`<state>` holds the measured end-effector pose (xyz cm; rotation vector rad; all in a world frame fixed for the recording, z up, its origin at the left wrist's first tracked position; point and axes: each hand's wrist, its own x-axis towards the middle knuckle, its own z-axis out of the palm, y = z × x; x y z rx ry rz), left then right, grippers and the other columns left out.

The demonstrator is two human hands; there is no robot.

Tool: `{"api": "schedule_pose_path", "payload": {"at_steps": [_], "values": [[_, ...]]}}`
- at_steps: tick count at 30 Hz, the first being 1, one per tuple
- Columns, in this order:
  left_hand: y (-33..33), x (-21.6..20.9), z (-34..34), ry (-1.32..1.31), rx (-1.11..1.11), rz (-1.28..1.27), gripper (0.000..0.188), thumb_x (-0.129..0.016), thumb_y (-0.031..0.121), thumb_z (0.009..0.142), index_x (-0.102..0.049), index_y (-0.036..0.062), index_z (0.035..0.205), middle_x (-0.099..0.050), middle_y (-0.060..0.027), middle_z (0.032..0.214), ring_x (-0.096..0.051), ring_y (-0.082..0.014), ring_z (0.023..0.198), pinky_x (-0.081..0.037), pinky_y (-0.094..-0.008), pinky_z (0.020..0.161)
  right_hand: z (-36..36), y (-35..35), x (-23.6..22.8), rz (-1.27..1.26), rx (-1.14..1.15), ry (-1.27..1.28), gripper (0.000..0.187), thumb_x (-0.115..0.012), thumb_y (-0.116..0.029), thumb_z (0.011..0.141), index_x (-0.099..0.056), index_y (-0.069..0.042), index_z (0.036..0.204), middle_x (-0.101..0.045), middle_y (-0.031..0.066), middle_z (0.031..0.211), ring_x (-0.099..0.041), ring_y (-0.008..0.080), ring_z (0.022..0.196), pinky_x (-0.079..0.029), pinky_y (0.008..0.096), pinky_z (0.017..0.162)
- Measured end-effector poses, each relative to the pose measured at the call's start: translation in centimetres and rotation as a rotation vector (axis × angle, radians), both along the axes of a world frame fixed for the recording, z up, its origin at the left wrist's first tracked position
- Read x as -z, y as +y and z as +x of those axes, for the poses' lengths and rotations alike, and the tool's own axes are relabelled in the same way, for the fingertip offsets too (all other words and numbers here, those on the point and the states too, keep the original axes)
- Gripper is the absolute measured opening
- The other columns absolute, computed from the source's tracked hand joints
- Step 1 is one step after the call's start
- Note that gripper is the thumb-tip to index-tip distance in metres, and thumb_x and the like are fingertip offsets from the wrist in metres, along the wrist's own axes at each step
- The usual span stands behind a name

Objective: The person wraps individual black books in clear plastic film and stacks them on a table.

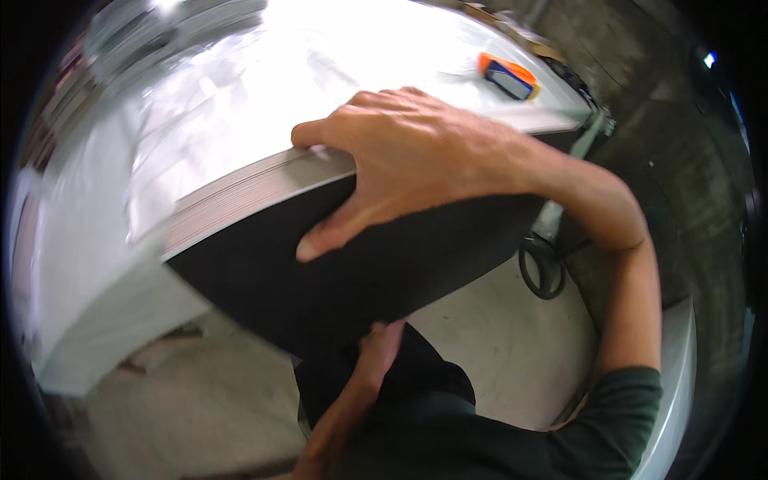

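A thick stack of sheets (264, 248) stands tilted on edge against the white table, its black face toward me and its pale layered edges upward. My right hand (416, 152) reaches over the stack's top edge, thumb on the black face and fingers bent over the far side, gripping it. My left hand (380, 348) is at the bottom edge of the stack, fingers curled around it and partly hidden. Both hands hold the same stack.
A white table (88, 264) with a glossy surface lies beyond the stack. An orange-and-blue object (510, 78) rests near its far right end. Plastic-wrapped piles (172, 32) stand at the far left. A black handwheel (542, 268) is right of the stack.
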<state>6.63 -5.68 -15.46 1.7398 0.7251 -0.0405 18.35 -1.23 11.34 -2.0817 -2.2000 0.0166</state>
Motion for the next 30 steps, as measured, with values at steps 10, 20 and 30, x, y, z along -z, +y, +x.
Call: {"api": "schedule_pose_path", "payload": {"at_steps": [10,20,30], "values": [[-11.9,8.4,14.0,-1.252,0.192,-2.318,0.063,-0.074,0.013,0.067,-0.048,0.0101,0.125,-0.051,-0.0031,0.128,-0.049,-0.0213,0.118,-0.017,-0.0479,0.112,-4.4,-0.2,12.9,-0.739,-0.260,-0.730,0.062,-0.071,-0.056,0.064,-0.063,-0.014,0.109,-0.061,0.0084,0.110,-0.056,0.0313,0.104,-0.046,0.0480,0.081],[-9.3,13.3,18.2,-1.411,0.131,-2.156,0.054,-0.070,0.020,0.075,-0.048,0.0110,0.124,-0.043,-0.0042,0.134,-0.037,-0.0218,0.127,-0.027,-0.0522,0.106,-7.5,5.4,23.0,-0.942,-0.604,-0.809,0.055,-0.072,-0.049,0.064,-0.064,-0.020,0.110,-0.061,0.0048,0.113,-0.055,0.0303,0.104,-0.043,0.0496,0.085],[-9.4,16.6,16.4,-1.052,-0.039,-1.987,0.052,-0.064,0.024,0.082,-0.043,0.0083,0.127,-0.040,-0.0067,0.135,-0.035,-0.0215,0.127,-0.028,-0.0451,0.107,-10.5,3.9,28.0,-0.632,-0.899,-0.963,0.043,-0.070,-0.039,0.070,-0.065,-0.019,0.108,-0.060,0.0071,0.113,-0.053,0.0319,0.108,-0.036,0.0533,0.091]]}}
